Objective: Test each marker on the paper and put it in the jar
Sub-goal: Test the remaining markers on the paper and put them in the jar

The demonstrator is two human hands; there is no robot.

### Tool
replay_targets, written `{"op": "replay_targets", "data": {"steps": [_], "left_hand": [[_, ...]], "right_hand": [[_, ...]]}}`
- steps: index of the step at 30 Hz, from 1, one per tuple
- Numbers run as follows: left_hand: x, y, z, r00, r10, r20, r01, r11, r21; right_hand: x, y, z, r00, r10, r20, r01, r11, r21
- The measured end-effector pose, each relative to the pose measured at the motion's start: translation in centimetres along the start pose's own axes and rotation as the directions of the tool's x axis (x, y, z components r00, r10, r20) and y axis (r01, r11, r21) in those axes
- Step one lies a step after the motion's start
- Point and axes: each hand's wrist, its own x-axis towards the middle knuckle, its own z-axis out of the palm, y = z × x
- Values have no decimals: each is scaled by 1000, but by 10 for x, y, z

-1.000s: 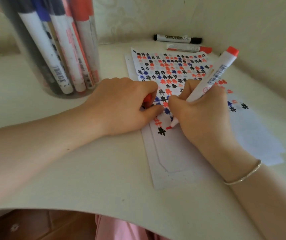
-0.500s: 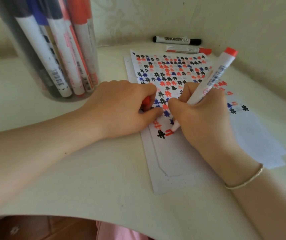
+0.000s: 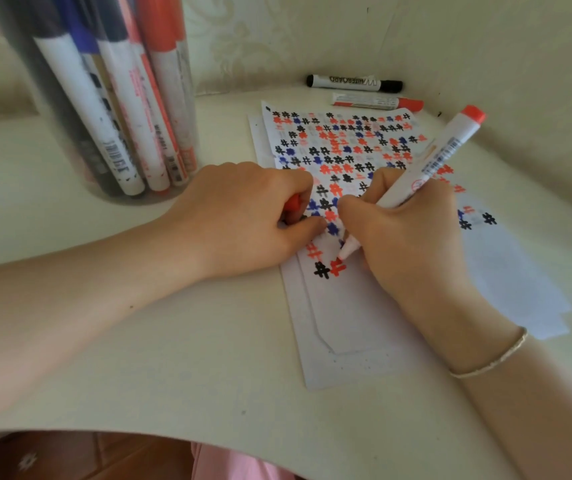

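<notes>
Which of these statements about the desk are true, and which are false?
1. The right hand writes with a red marker on the paper. True.
2. The left hand lies flat and holds nothing. False: its fingers curl round something red, seemingly the cap.
3. The jar holds several markers. True.
4. No markers lie on the desk. False: a black marker and another red marker lie beyond the paper by the wall.
5. The paper bears only black marks. False: the marks are black, red and blue.
</notes>
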Motion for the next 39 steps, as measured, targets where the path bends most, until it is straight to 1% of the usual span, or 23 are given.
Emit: {"op": "replay_targets", "data": {"steps": [5,8,11,12,13,14,16,17,19,20,22,23,24,27,29,35,39], "left_hand": [[0,-1,1,1000,-8,3,8,1000,-19],[0,0,0,1000,-14,6,15,1000,-27],[0,-1,0,1000,-11,5,11,999,-30],[0,-2,0,1000,-8,2,8,1000,-28],[0,-2,0,1000,-5,0,5,1000,-28],[0,-2,1,1000,-2,-2,2,999,-32],[0,-3,1,1000,-2,-7,2,999,-38],[0,-2,1,1000,-5,-7,5,999,-41],[0,-3,2,1000,-16,-13,15,998,-59],[1,-3,2,1000,-24,-17,23,997,-74],[1,-3,2,999,-35,-19,33,995,-98],[1,-3,2,999,-37,-15,35,994,-108],[1,-3,1,999,-38,-11,37,992,-118],[1,-2,0,999,-39,0,39,992,-121],[1,-2,0,999,-42,2,42,993,-113],[1,-1,-2,999,-45,17,47,995,-92],[1,0,-2,1000,-29,9,30,997,-73]], "right_hand": [[-1,3,3,998,-52,-31,50,997,-65],[0,4,2,997,-71,-9,70,996,-63],[-1,3,2,998,-57,17,58,996,-63],[0,4,1,999,-36,11,37,999,-32],[2,4,0,1000,5,-3,-5,999,54],[4,4,-3,998,61,-12,-58,980,191],[11,3,-12,987,160,16,-148,863,483],[14,2,-15,981,191,39,-178,798,575],[19,1,-18,968,236,80,-222,670,708],[21,1,-20,961,253,108,-242,590,771],[22,0,-22,947,277,164,-277,440,854],[21,0,-22,943,281,180,-289,417,862],[21,0,-22,942,281,182,-294,435,851],[20,2,-18,958,263,113,-249,575,779],[19,2,-16,969,230,91,-222,646,730],[17,5,-15,983,134,123,-182,736,652],[15,5,-13,977,62,205,-171,804,569]]}}
